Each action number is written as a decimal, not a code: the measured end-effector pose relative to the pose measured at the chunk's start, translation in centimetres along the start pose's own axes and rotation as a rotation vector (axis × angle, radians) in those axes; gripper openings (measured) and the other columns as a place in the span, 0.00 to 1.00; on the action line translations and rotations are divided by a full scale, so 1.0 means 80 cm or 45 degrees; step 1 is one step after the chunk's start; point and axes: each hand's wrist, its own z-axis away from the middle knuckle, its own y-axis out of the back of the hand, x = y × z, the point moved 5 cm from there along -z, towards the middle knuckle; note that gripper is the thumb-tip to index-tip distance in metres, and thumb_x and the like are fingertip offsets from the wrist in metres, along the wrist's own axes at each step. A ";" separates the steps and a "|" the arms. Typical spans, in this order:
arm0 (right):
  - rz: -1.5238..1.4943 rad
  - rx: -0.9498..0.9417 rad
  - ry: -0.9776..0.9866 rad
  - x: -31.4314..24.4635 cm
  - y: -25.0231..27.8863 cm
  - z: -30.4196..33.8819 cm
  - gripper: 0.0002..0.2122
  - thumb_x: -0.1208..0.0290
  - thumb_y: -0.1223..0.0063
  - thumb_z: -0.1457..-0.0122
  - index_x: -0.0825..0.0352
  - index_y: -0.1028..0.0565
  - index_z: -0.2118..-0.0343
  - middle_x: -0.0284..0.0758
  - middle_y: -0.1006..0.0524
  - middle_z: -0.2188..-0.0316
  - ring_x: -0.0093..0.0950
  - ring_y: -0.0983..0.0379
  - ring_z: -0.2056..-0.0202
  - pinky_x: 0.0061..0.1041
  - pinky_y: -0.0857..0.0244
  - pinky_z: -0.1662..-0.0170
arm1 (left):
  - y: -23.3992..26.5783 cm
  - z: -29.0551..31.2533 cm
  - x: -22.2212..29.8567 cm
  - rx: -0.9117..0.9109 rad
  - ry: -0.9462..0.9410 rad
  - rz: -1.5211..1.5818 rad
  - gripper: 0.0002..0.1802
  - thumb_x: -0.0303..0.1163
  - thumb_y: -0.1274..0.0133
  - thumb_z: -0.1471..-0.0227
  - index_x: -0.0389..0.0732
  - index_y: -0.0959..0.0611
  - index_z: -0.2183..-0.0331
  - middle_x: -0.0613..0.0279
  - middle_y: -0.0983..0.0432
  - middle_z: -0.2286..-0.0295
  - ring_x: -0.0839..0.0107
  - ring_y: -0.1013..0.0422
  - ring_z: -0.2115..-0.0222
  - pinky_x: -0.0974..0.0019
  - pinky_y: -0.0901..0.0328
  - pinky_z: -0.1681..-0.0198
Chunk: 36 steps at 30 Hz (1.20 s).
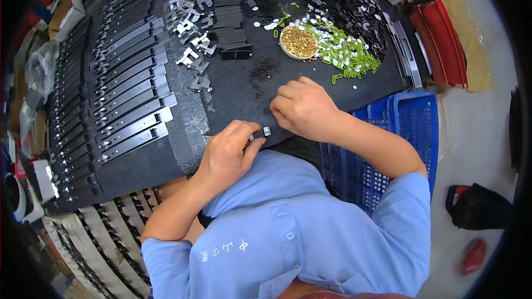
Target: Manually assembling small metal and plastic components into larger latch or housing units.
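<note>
Both arms are bent at the elbow, forearms angling inward over the near edge of the desk point(354, 102)! The left hand point(230, 147) sits low, close to the body, wrist fairly straight, thumb and index finger drawn together at the tips. Between them it seems to pinch a small dark piece with a silver end point(267, 131), right by the desk's edge, though the fingers cover most of it. Up and across, the right hand point(305, 108) hovers or rests just beyond, back of the hand upward, fingers curled and bunched; whether anything is tucked inside, I cannot tell. The two hands stand near each other, apart, with the silver end showing in the gap. Ahead of the right hand lie golden bits point(300, 41) in a round dish, green loops point(357, 58) beside them!
</note>
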 end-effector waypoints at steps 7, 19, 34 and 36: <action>-0.342 -0.034 0.126 -0.005 0.009 0.000 0.05 0.76 0.44 0.63 0.63 0.29 0.81 0.31 0.32 0.81 0.29 0.33 0.76 0.27 0.41 0.71 | -0.012 -0.006 0.003 -0.013 -0.099 0.001 0.09 0.23 0.41 0.60 0.35 0.22 0.71 0.57 0.28 0.75 0.70 0.31 0.83 0.71 0.36 0.80; -0.531 -0.013 -0.102 0.004 0.006 0.022 0.04 0.73 0.48 0.56 0.66 0.26 0.77 0.34 0.29 0.78 0.31 0.31 0.74 0.30 0.39 0.67 | -0.011 -0.013 0.002 -0.048 0.003 0.116 0.13 0.24 0.43 0.58 0.36 0.21 0.65 0.56 0.29 0.76 0.65 0.30 0.80 0.68 0.35 0.77; -0.082 0.117 -0.073 0.025 -0.001 0.054 0.06 0.74 0.49 0.57 0.67 0.25 0.74 0.33 0.30 0.75 0.29 0.32 0.71 0.27 0.39 0.66 | -0.015 -0.019 0.002 -0.188 0.004 -0.027 0.12 0.25 0.43 0.56 0.38 0.20 0.64 0.59 0.30 0.77 0.69 0.32 0.81 0.69 0.36 0.76; -0.095 0.116 -0.101 0.028 -0.002 0.053 0.05 0.74 0.48 0.57 0.66 0.25 0.75 0.32 0.30 0.76 0.29 0.32 0.72 0.27 0.39 0.66 | -0.015 -0.020 0.000 -0.198 0.028 0.004 0.12 0.25 0.43 0.56 0.38 0.20 0.64 0.60 0.30 0.78 0.70 0.33 0.81 0.70 0.37 0.77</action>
